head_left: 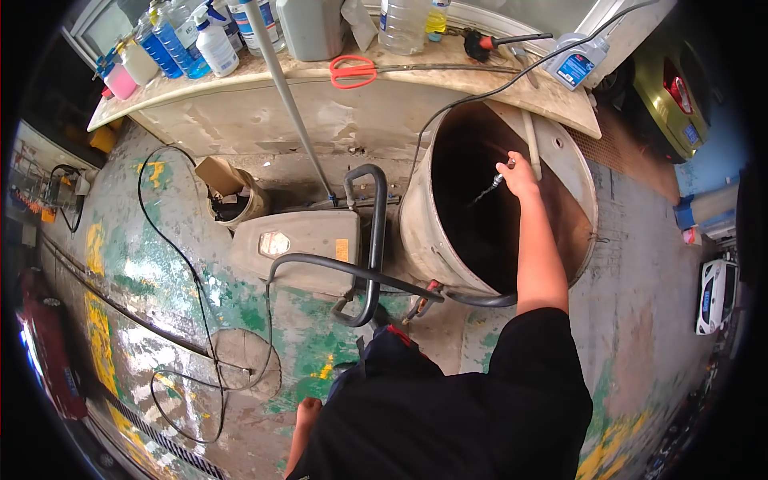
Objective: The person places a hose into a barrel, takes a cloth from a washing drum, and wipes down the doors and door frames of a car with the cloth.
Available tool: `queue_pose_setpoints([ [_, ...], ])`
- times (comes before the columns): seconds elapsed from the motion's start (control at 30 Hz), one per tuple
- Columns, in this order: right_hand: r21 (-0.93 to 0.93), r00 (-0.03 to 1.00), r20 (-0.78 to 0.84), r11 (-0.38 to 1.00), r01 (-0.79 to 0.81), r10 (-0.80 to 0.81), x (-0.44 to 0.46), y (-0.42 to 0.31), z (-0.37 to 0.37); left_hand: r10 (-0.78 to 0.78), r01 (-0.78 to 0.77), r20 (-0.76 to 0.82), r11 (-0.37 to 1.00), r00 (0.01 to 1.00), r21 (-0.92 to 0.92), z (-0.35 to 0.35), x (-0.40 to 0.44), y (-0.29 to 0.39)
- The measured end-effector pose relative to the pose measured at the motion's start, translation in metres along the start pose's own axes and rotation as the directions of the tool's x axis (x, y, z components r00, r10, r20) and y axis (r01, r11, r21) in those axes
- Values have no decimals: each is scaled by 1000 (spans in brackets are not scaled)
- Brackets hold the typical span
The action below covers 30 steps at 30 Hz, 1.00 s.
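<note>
My right hand (521, 174) reaches over the mouth of a large metal drum (418, 232). Its fingers close around a small silver fitting (498, 180) that looks like a tap, and a thin streak resembling water runs from it into the dark drum. Just beside this hand, a beige pipe (531, 144) comes down from the ledge. Low at my left side hangs my left hand (309, 411), fingers curled, with nothing visible in it. The drum's inside is too dark to make out.
A grey machine (308, 240) with a black tubular handle (378, 232) stands left of the drum, near a bucket (254, 204) holding cardboard. Bottles, a jerrycan (310, 28) and red-handled scissors (354, 72) crowd the ledge (448, 78). A black cable (192, 268) loops across the floor.
</note>
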State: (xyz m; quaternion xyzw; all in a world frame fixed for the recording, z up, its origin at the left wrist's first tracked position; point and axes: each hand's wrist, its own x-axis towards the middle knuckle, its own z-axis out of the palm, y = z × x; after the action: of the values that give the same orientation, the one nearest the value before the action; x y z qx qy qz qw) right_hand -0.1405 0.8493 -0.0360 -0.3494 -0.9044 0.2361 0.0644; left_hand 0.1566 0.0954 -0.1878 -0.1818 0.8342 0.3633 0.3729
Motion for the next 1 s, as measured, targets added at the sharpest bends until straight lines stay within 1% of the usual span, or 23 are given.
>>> queue_pose_setpoints([
  [0.13, 9, 1000, -20, 1000, 7, -7, -4, -4, 0, -24, 24, 2, 998, 1000, -49, 4, -2, -7],
  [0.33, 22, 999, -38, 1000, 1, 0, 3, 4, 7, -9, 9, 5, 988, 1000, -151, 13, -2, -17],
  [0.43, 8, 999, -48, 1000, 4, -3, 3, 5, 8, -41, 42, 10, 989, 999, -145, 17, -7, -15],
  [0.57, 1, 999, -49, 1000, -11, 11, 8, 10, 11, -26, 26, 0, 994, 1000, -104, 17, -16, -3],
  [0.63, 9, 999, -42, 1000, -15, 15, 4, 7, 9, -44, 43, -3, 990, 999, -131, 19, -19, -1],
  [0.73, 17, 998, -64, 999, -28, 29, -1, 3, 8, -30, 32, 12, 986, 999, -163, 22, -19, -6],
  [0.83, 34, 998, -64, 999, -9, 11, 1, 3, 9, 0, 1, 8, 990, 1000, -143, 25, -19, -5],
  [0.97, -3, 997, -67, 1000, -25, 25, -2, -1, 7, -19, 21, 14, 988, 1000, -155, 27, -28, 5],
  [1.0, -5, 997, -73, 1000, -29, 29, -2, -1, 7, -25, 28, 15, 982, 1000, -185, 28, -29, 6],
])
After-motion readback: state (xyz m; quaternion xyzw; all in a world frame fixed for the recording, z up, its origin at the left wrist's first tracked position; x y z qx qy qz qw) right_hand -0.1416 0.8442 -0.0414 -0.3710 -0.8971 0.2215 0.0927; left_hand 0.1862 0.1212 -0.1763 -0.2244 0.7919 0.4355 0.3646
